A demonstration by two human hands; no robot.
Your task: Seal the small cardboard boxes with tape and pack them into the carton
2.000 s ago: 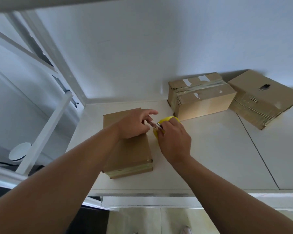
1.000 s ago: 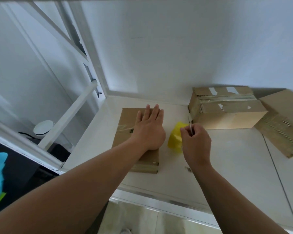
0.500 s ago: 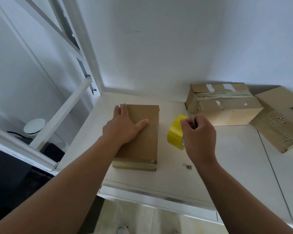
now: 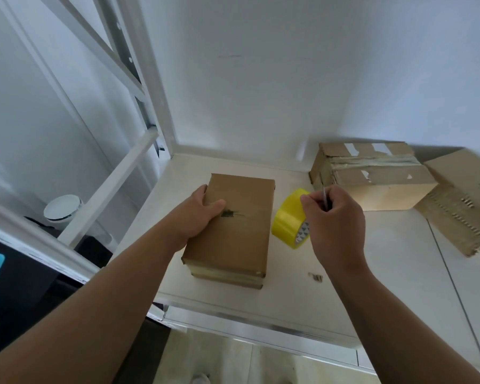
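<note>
On the left of the white table (image 4: 372,273), the left hand (image 4: 197,217) grips the small cardboard box (image 4: 233,231) at its left edge: the thumb lies flat on the top face beside a dark scuff, and the fingers curl over the far left side, out of view. The box lies flat near the front edge, long side running away from the person, with a taped seam showing along its near end. It looks light and stiff, with a matt, unslippery skin; the walls would likely dent under a hard squeeze, so the safest hold is across the two long sides or under the corners, not on the flaps. Just right of it the yellow tape roll (image 4: 288,225) stands tilted on its rim. Above and right of the roll, the right hand (image 4: 336,228) has its fingers bunched, pinching a thin metal tool (image 4: 324,195) that points up. A small scrap (image 4: 315,277) lies near the right wrist. Far right, a taped box (image 4: 372,178) and a torn box (image 4: 466,200) sit together by the wall; no packing carton can be told apart

Half a second ago the left palm lay further onto the top face; it has since slid to the edge, baring the scuff. The roll and right hand have scarcely moved
</note>
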